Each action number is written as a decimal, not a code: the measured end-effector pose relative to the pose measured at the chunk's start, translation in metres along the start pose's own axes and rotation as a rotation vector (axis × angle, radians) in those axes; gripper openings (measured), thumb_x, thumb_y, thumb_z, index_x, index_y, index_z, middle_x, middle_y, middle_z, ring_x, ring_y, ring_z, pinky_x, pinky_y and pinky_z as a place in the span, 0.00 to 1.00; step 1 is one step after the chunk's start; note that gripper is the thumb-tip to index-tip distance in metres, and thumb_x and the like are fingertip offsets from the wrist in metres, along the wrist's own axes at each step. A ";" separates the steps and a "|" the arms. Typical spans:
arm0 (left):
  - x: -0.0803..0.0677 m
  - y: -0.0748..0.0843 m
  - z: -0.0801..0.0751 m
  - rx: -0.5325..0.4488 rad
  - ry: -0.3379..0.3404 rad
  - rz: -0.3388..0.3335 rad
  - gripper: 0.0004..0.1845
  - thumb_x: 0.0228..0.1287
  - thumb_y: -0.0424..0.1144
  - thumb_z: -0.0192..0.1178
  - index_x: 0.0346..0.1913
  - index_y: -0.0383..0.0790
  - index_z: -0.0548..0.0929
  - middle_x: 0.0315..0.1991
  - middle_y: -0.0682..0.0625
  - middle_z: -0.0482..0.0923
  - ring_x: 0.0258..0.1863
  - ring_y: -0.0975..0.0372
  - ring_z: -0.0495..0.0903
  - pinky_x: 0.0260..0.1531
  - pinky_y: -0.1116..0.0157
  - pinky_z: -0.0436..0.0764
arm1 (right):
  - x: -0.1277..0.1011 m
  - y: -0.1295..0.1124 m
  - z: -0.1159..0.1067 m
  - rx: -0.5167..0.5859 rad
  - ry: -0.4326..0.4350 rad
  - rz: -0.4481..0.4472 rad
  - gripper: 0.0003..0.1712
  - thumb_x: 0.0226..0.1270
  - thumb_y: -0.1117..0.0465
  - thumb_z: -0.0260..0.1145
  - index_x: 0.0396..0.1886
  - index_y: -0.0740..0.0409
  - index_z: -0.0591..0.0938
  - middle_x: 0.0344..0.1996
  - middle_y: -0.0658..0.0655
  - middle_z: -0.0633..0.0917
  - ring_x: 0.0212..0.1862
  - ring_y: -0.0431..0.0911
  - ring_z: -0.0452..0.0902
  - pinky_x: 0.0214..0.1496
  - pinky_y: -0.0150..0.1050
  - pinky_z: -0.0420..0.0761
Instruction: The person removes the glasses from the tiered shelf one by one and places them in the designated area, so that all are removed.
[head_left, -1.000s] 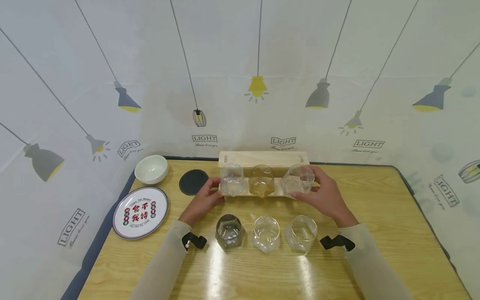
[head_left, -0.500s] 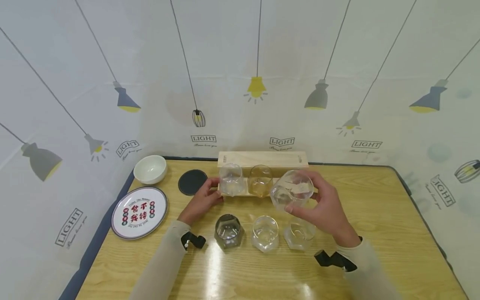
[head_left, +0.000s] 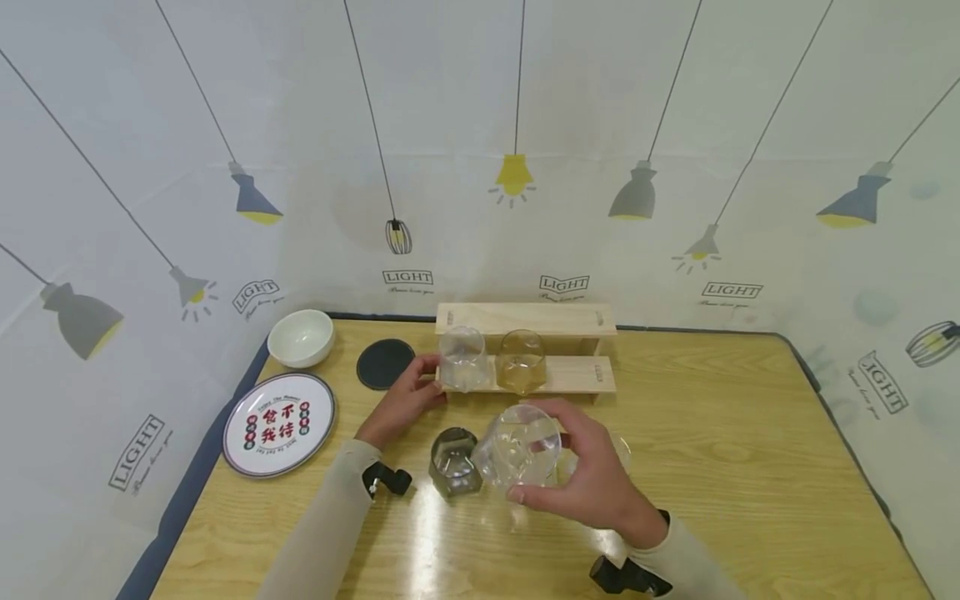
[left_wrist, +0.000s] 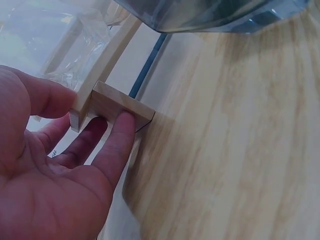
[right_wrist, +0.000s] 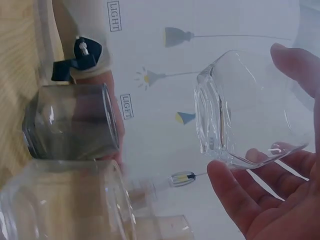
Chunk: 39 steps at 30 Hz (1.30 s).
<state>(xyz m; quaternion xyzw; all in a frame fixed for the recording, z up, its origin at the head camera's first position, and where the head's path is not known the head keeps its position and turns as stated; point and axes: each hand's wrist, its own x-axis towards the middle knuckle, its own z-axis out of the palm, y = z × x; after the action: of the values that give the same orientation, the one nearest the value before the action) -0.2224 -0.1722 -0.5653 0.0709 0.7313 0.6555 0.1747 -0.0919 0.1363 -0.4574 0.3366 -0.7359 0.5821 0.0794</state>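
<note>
My right hand (head_left: pixel 596 479) grips a clear faceted glass (head_left: pixel 521 450), tilted and held above the front row of glasses. Thumb and fingers wrap its sides in the right wrist view. At the end of a two-level wooden rack (head_left: pixel 573 377), my left hand (head_left: pixel 401 408) pinches the lower board, with its thumb at the board's end and fingertips against the support beneath. A clear glass (head_left: pixel 462 358) and an amber glass (head_left: pixel 521 362) stand on that board. In front, a smoky grey glass (head_left: pixel 455 462) sits beside clear glasses partly hidden by my right hand.
Left of the rack lie a round black coaster (head_left: pixel 386 364), a white bowl (head_left: pixel 302 338) and a plate (head_left: pixel 279 425) with red and green characters. A curtain printed with lamps (head_left: pixel 480 167) hangs behind the wooden table (head_left: pixel 750 433).
My right hand has lifted the clear glass off the right end of the rack and carried it forward and left over the front row. My left hand stays at the rack's end.
</note>
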 end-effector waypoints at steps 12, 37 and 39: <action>0.001 -0.002 -0.003 0.008 -0.010 -0.012 0.24 0.82 0.31 0.51 0.75 0.41 0.65 0.73 0.37 0.65 0.70 0.45 0.74 0.66 0.55 0.84 | -0.024 0.002 0.044 -0.012 -0.160 0.043 0.48 0.52 0.48 0.87 0.71 0.51 0.75 0.58 0.52 0.85 0.53 0.45 0.84 0.46 0.38 0.91; 0.000 -0.002 -0.003 -0.015 -0.016 0.021 0.24 0.81 0.31 0.52 0.75 0.39 0.65 0.71 0.37 0.65 0.69 0.46 0.75 0.66 0.55 0.84 | -0.052 0.032 0.098 -0.200 -0.409 0.197 0.44 0.51 0.43 0.86 0.65 0.42 0.74 0.52 0.44 0.85 0.51 0.34 0.81 0.54 0.28 0.82; 0.000 -0.002 -0.003 -0.016 -0.025 0.022 0.24 0.82 0.32 0.52 0.75 0.39 0.64 0.71 0.36 0.65 0.69 0.46 0.75 0.66 0.55 0.84 | -0.053 0.033 0.099 -0.203 -0.406 0.205 0.44 0.51 0.42 0.86 0.65 0.41 0.74 0.52 0.44 0.84 0.51 0.34 0.80 0.55 0.28 0.82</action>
<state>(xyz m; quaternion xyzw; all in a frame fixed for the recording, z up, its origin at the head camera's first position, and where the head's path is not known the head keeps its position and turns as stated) -0.2235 -0.1747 -0.5672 0.0859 0.7231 0.6622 0.1769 -0.0433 0.0709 -0.5415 0.3606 -0.8217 0.4308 -0.0961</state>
